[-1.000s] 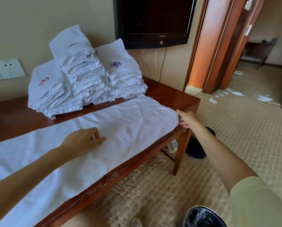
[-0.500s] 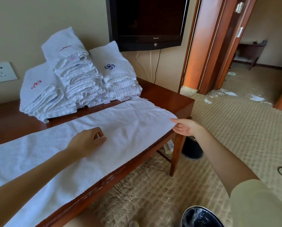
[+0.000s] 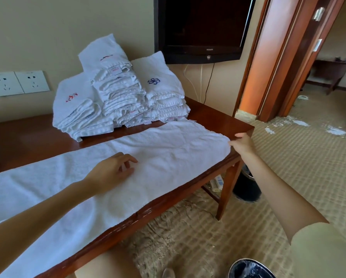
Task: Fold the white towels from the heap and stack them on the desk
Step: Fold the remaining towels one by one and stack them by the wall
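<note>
A long white towel (image 3: pixel 168 149) lies spread flat along the front of the wooden desk (image 3: pixel 218 119). My left hand (image 3: pixel 112 171) rests on the towel's middle with loosely curled fingers, holding nothing. My right hand (image 3: pixel 241 142) pinches the towel's right end at the desk's right edge. Behind the towel, against the wall, stand three stacks of folded white towels (image 3: pixel 118 93), their top ones carrying red or blue embroidery.
A dark television (image 3: pixel 200 27) hangs on the wall above the desk's right end. Wall sockets (image 3: pixel 17 83) sit at the left. A black bin (image 3: pixel 247 187) stands under the desk's right corner. A doorway (image 3: pixel 288 57) opens on the right over carpet.
My right hand has stayed at the towel's right end, shifting slightly along the edge. My left hand's fingers have loosened a little on the towel. The camera moved.
</note>
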The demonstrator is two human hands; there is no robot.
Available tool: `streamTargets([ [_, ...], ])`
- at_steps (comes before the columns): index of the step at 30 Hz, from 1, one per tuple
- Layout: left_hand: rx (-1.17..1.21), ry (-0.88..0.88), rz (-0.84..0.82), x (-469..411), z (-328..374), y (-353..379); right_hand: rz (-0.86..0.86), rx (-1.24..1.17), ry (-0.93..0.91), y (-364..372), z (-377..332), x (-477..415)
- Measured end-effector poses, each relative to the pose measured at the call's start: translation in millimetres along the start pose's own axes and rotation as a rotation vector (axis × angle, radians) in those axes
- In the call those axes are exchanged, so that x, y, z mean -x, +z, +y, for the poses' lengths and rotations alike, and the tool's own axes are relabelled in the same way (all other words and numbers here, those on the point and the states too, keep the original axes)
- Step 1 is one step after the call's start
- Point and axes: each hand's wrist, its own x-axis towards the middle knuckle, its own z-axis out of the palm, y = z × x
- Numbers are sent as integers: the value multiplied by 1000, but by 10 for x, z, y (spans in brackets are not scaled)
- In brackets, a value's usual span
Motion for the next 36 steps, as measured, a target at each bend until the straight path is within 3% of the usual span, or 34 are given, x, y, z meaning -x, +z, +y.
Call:
streamTargets([
  [2,-16,-12,-38,136,-126,-127,38,58,-166,108,-218,114],
  [4,14,-48,-66,309,-263,-247,-56,85,-320,291,-503,291],
  [9,108,-182,-102,862,-621,-540,-570,37,-601,906,-1201,1030],
  [13,44,-262,-111,1340,-890,-743,-977,61,-684,1307,-1583,1716],
  [18,-15,-378,-101,1849,-1035,-974,-1310,275,-803,1542,-1796,2318],
  [25,33,-443,-34,2162,-1145,-1106,-1385,507,-893,1752,-1835,2596],
  [36,115,-598,124,2378,-1325,-1164,-1353,406,-888,1934,-1870,2680],
])
